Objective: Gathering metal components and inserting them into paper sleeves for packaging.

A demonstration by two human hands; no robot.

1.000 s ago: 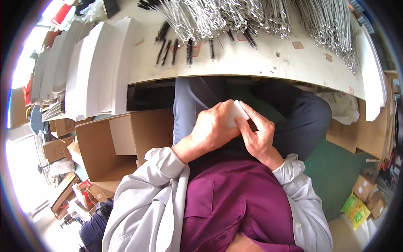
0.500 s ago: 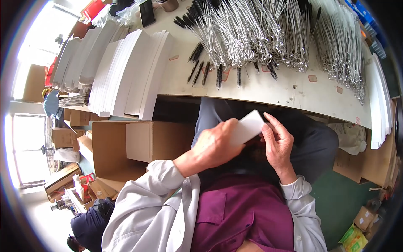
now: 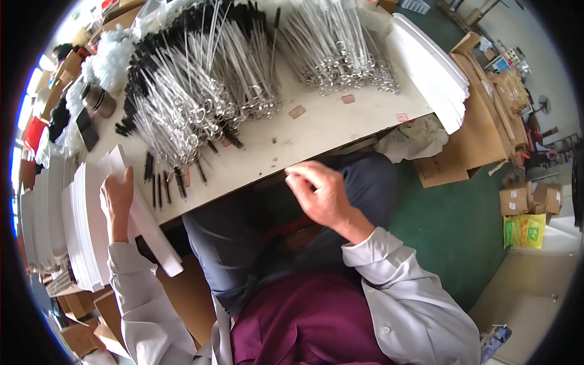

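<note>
At left on the table (image 3: pixel 261 152), the left hand (image 3: pixel 118 198) touches the white card pieces (image 3: pixel 85 225); whether it grips one I cannot tell. The right hand (image 3: pixel 321 194) curls loosely, empty, nearer. A light pinch should spare the edges.

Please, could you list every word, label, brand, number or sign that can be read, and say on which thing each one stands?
No text can be read with certainty.
Yellow-green package: printed marks, too blurred to read.
Red-edged patches on the table: too small to read.
Cardboard box at right: pale marks, too small to read.
</note>
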